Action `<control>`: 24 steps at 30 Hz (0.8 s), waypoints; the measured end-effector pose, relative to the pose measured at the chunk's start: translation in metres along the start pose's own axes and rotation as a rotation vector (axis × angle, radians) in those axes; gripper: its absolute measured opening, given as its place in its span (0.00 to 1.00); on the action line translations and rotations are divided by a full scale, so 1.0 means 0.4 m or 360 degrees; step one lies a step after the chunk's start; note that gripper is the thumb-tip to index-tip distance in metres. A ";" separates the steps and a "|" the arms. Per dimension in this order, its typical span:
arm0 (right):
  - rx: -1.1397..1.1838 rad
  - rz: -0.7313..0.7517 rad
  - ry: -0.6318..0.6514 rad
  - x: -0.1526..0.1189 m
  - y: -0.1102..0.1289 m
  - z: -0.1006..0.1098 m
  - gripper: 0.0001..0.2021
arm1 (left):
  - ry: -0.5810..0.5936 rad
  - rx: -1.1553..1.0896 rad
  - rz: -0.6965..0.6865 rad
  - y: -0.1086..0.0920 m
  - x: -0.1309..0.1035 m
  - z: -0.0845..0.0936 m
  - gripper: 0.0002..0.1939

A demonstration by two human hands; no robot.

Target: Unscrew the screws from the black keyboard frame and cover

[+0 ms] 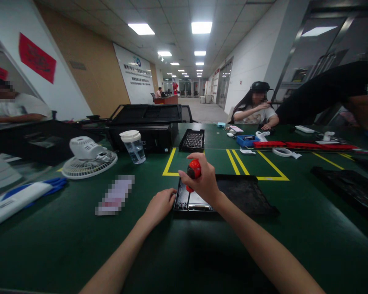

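Observation:
My right hand [206, 179] is closed around the ball-shaped red and black handle of a screwdriver [194, 167]. The screwdriver stands nearly upright, its thin shaft pointing down to a silver metal part [199, 200] at the left end of a shallow black tray [242, 196]. Whether the tip sits in a screw is too small to tell. At the tray's left edge, my left hand [161, 204] has its fingers curled against the rim, with the fingertips partly hidden. The tray lies flat on the green table [147, 261].
Left of me are a white fan [90, 163], a lidded water cup [135, 147] and a blurred flat object [115, 196]. Beyond stand a large black case [144, 136] and a small black tray of shiny pieces [193, 140]. Another black tray [346, 192] lies right. People sit or lean around the table.

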State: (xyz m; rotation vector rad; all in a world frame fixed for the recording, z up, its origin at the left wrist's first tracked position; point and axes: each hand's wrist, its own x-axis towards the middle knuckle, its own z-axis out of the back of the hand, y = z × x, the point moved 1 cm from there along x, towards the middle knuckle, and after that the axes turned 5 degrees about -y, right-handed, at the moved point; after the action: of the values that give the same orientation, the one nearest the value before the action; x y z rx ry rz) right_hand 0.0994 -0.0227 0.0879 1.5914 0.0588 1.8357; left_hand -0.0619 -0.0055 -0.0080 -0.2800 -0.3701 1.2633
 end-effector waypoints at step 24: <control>0.1083 -0.0522 0.0681 0.035 -0.028 0.039 0.13 | 0.0029 -0.0014 0.0007 -0.004 0.002 0.007 0.16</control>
State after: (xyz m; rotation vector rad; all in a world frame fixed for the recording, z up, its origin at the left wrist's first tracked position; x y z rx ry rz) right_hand 0.1184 -0.0131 0.0985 1.4406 1.1714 1.9536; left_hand -0.0616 -0.0052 -0.0047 -0.2997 -0.3599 1.2630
